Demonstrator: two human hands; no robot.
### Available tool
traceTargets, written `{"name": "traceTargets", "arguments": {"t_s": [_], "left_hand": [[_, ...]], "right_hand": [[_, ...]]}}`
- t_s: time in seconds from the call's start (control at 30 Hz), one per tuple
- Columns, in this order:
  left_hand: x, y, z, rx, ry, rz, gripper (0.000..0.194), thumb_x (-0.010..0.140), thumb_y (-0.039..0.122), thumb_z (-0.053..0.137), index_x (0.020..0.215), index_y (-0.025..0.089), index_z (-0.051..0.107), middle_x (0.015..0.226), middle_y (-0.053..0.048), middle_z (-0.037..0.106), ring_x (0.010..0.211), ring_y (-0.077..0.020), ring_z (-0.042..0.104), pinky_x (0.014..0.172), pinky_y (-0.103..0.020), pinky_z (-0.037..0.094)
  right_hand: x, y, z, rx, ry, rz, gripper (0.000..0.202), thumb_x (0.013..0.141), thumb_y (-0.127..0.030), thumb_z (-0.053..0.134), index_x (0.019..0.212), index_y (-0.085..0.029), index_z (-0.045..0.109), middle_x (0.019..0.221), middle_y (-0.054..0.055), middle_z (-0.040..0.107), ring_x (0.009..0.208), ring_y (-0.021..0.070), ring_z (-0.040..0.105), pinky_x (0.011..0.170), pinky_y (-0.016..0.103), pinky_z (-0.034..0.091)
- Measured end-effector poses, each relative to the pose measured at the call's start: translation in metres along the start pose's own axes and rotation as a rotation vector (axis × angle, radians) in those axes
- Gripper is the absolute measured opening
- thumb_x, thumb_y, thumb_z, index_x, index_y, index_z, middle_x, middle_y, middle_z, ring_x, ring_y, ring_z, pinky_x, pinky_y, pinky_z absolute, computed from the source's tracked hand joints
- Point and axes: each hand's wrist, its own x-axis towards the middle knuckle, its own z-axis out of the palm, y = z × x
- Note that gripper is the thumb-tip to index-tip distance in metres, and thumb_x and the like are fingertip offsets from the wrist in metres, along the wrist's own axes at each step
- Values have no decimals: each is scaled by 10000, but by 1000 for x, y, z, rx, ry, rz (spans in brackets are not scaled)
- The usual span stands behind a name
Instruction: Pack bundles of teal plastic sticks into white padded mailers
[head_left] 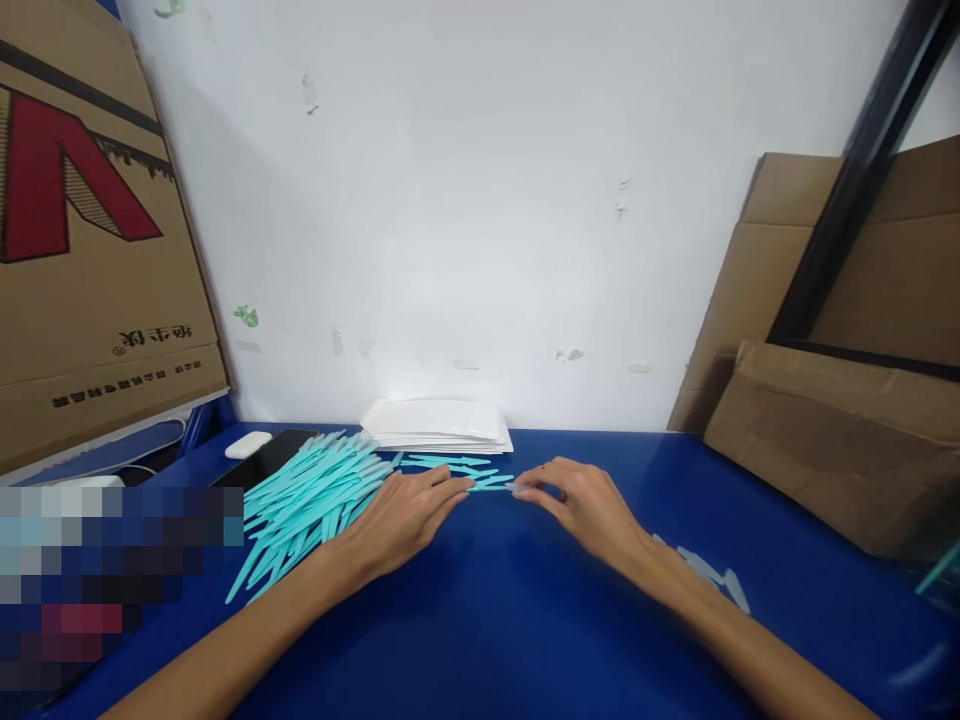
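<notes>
Near the middle of the blue table, my left hand [420,508] is closed in a pinch on a slim turquoise plastic stick [491,487] that points right. My right hand [586,502] pinches a small translucent cap [514,488] at the stick's right end; whether the cap is fully on it I cannot tell. Several loose turquoise sticks [446,461] lie just behind my hands. Left of my left hand is a big heap of turquoise sticks [319,485], many with translucent ends. Loose translucent caps [705,568] lie by my right forearm, which partly hides them.
A stack of white sheets or packets [439,424] lies against the white wall [480,200]. A dark phone-like slab [271,455] and a white case [248,445] are behind the heap. Cardboard boxes stand left [90,300] and right [825,450] of the blue table [465,640].
</notes>
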Motion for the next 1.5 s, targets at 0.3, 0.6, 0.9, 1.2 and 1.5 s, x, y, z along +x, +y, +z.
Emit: {"name": "traceTargets", "arguments": {"t_s": [0.3,0.6,0.9,1.2,1.5], "left_hand": [[0,13,0,59,-5,104,351,1072,301,323,1318,264,571,950,-18,671,686,-142,617,544,-254,361],[-4,17,5,12,-22,94,360,1055,245,356,1357,270,550,1005,-16,711,767,-160,674,564,-267,385],[-3,17,-6,59,-17,109,323,1052,255,359,1296,260,572,920,-13,707,738,-163,640,555,-264,351],[0,-49,-52,463,13,-553,330,991,223,340,1079,178,655,869,-125,684,865,-299,633,660,-337,432],[-34,-107,-54,474,-147,-932,313,835,98,399,980,80,676,986,-237,685,879,-337,669,693,-361,474]], "right_hand": [[-7,-16,12,38,16,-174,215,987,-308,579,1100,-245,751,974,38,776,861,181,691,766,286,541],[-14,-18,16,107,37,-199,264,1016,-322,516,1143,-270,742,953,52,771,823,195,675,746,321,550],[-8,-22,12,26,20,-180,238,994,-348,559,1150,-280,726,964,33,769,853,195,695,737,298,548],[-4,-12,2,15,99,10,310,1022,-340,436,1259,-279,626,1100,49,713,714,163,690,630,290,554],[-5,-12,2,56,70,-21,298,1023,-300,398,1209,-269,629,1114,60,696,661,154,654,603,294,525]]}}
